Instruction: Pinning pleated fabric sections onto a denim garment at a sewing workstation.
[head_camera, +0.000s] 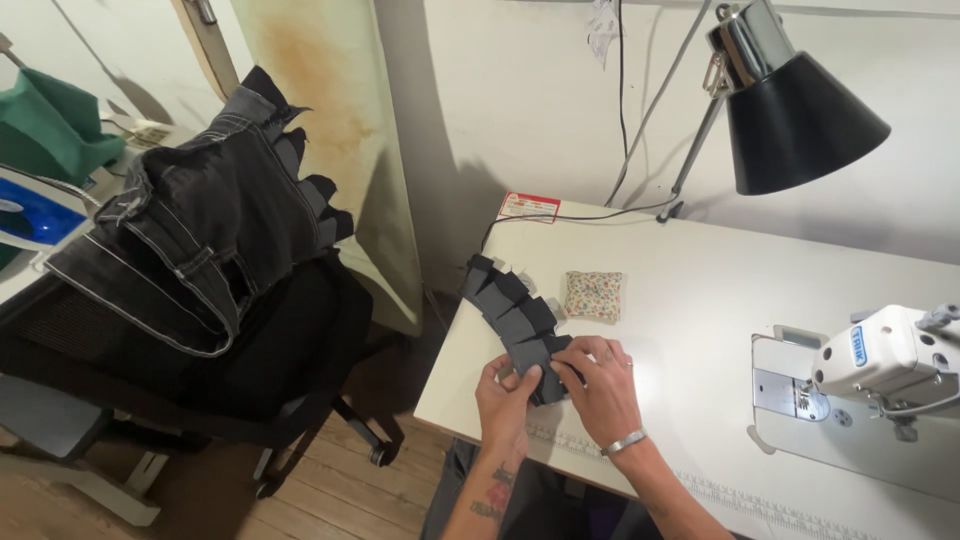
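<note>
Dark fabric pieces (515, 310) are pinched at their near end by both hands, left hand (507, 398) and right hand (600, 385), fingers closed.

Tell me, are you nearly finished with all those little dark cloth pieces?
Done, it seems: a fanned row of dark fabric pieces already lies on the white table. In hand: the left hand and right hand both grip the nearest end of that row. Possibly left: a heap of dark denim waits on the chair, and nothing lies under the sewing machine. How much remains is unclear.
</note>
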